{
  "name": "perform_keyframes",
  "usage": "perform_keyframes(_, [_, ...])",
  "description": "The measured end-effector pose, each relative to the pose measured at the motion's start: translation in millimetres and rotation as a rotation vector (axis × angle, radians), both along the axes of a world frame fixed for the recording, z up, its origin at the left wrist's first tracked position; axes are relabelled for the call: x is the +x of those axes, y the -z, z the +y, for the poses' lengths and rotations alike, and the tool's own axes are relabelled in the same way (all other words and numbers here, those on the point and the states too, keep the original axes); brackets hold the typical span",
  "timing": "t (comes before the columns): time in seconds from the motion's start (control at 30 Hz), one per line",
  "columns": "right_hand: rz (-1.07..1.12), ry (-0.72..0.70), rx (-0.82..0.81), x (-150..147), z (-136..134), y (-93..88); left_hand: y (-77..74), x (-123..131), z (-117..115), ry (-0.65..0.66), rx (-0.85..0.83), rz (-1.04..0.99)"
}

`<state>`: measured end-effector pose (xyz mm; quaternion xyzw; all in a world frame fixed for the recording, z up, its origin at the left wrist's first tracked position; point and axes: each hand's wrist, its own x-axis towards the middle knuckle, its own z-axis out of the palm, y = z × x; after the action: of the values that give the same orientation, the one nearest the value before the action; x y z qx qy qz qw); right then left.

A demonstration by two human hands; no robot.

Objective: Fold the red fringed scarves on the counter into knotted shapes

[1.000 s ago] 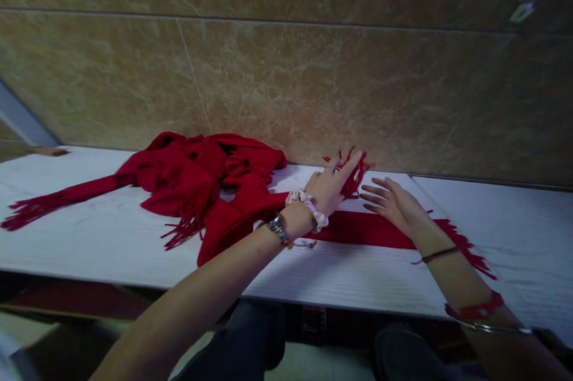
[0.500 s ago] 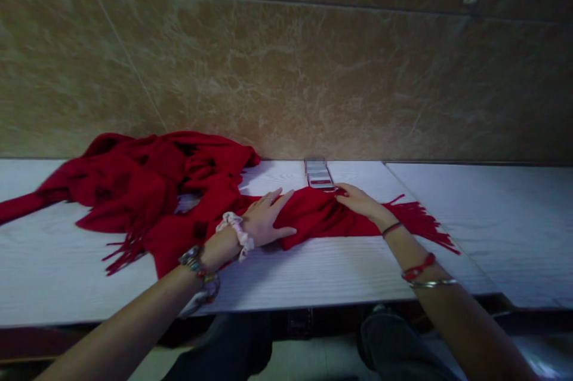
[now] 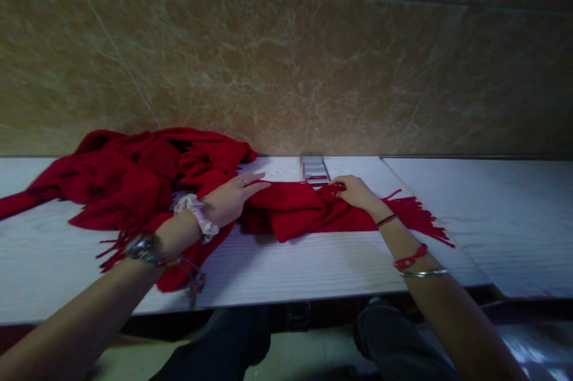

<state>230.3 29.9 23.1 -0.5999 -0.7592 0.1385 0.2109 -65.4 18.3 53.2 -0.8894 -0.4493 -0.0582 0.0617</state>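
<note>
A long red fringed scarf (image 3: 295, 211) lies across a white table (image 3: 313, 267). Its left part is bunched in a heap (image 3: 134, 175), and its right end is folded, with fringe spreading to the right. My left hand (image 3: 230, 196) rests on the scarf just left of the fold with its fingers stretched out. My right hand (image 3: 353, 193) is curled on the folded end, pinching the fabric near its far edge. Both wrists carry bracelets.
A small flat pixelated object (image 3: 313, 169) lies on the table by the wall, just behind the scarf. A brown marble wall (image 3: 286, 70) rises right behind the table. A second table top (image 3: 492, 208) adjoins on the right. My knees show below the front edge.
The right end of the scarf has been folded over from flat. My left hand has slid left off the fold. My right hand has closed on the fabric.
</note>
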Motion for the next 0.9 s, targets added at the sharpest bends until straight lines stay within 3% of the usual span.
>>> perform_keyframes(0.17, [-0.194, 0.043, 0.146, 48.2, -24.4, -17.7, -24.5, -32.3, -3.6, 0.03, 0.0, -0.043])
perform_keyframes(0.3, [-0.392, 0.229, 0.082, 88.9, -44.8, -14.7, -15.7, -41.9, -7.8, 0.056, -0.055, 0.033])
perform_keyframes(0.4, [-0.514, 0.388, 0.081, 97.0, -55.0, -10.5, -4.6, -47.3, -0.3, 0.1, -0.059, 0.055])
perform_keyframes(0.47, [-0.529, 0.329, 0.183, 89.9, -55.9, -8.6, -1.3, -54.0, 7.4, 0.139, -0.039, 0.041])
perform_keyframes(0.53, [-0.481, 0.13, 0.242, 77.3, -51.3, -6.2, -2.9, -65.3, 14.8, 0.175, -0.003, 0.023])
perform_keyframes(0.63, [-0.401, -0.127, 0.11, 60.0, -39.0, 0.0, -13.2, -92.0, 24.6, 0.205, 0.035, 0.011])
perform_keyframes(0.77, [-0.379, -0.151, 0.001, 53.6, -29.8, 7.9, -26.4, -131.1, 35.0, 0.156, 0.054, -0.001])
perform_keyframes(0.9, [-0.354, -0.116, 0.033, 58.1, -33.7, 8.3, -19.6, -142.7, 35.9, 0.116, 0.016, 0.04])
